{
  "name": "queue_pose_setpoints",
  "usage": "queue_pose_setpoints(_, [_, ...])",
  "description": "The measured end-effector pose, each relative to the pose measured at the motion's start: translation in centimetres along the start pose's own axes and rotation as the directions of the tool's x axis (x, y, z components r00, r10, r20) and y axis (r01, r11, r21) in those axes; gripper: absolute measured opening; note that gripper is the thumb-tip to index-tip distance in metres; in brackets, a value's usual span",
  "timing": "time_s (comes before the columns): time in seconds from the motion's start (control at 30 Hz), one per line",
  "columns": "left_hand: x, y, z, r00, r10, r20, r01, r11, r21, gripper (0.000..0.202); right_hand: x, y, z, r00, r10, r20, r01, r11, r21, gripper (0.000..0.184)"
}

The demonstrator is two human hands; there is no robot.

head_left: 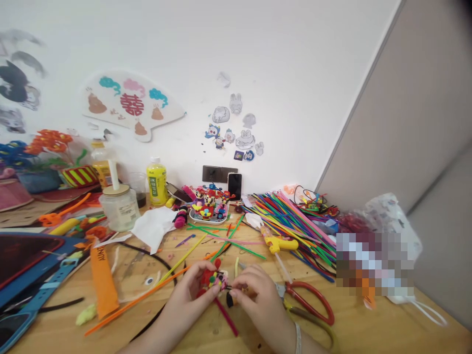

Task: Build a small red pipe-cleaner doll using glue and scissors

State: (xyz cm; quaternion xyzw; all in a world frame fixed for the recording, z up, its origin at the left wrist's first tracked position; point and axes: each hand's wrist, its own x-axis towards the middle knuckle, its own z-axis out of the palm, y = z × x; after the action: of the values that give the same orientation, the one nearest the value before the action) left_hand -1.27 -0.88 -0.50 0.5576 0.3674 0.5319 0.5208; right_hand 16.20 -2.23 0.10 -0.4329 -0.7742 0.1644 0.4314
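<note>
My left hand [191, 290] is closed around a small red pipe-cleaner figure [211, 279] with coloured bits on it, low in the middle of the wooden table [368, 329]. My right hand [254, 291] pinches at the figure's right side, fingers pressed together on a small dark piece. A dark pink stem [226, 317] runs down from the figure between my hands. A bracelet sits on my right wrist.
Red-handled scissors [309, 302] lie just right of my right hand, a yellow glue gun [282, 244] behind them. A heap of coloured pipe cleaners [295, 216] fills the right. A tray of finished figures [210, 206], bottles, a jar [120, 206], tissue and a phone stand further back.
</note>
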Motion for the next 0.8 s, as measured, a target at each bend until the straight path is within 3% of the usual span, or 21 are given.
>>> queue_pose_setpoints(0.13, [0.0,-0.1,0.0,0.999,0.012,-0.031,-0.012,1.0,0.002,0.023,-0.1,-0.2,0.1,1.0,-0.008,-0.016,0.008,1.0,-0.027,0.005])
queue_pose_setpoints(0.43, [-0.4,0.4,0.4,0.998,-0.021,-0.059,0.02,1.0,-0.005,0.023,-0.6,-0.2,0.3,0.985,-0.155,-0.074,0.146,0.982,-0.118,0.013])
queue_pose_setpoints(0.6, [-0.3,0.5,0.5,0.998,-0.031,-0.056,0.029,0.999,-0.045,0.026,-0.2,-0.3,-0.2,0.98,-0.198,-0.033,0.188,0.964,-0.19,0.008])
queue_pose_setpoints(0.73, [0.1,0.1,0.2,0.996,-0.057,-0.07,0.047,0.99,-0.131,0.031,0.5,0.5,-3.3,0.996,-0.076,-0.039,0.058,0.936,-0.346,0.029])
queue_pose_setpoints(0.8, [0.3,-0.2,0.0,0.995,-0.05,-0.09,0.035,0.986,-0.161,0.032,0.0,1.3,-5.5,0.997,0.074,-0.016,-0.073,0.896,-0.438,0.023])
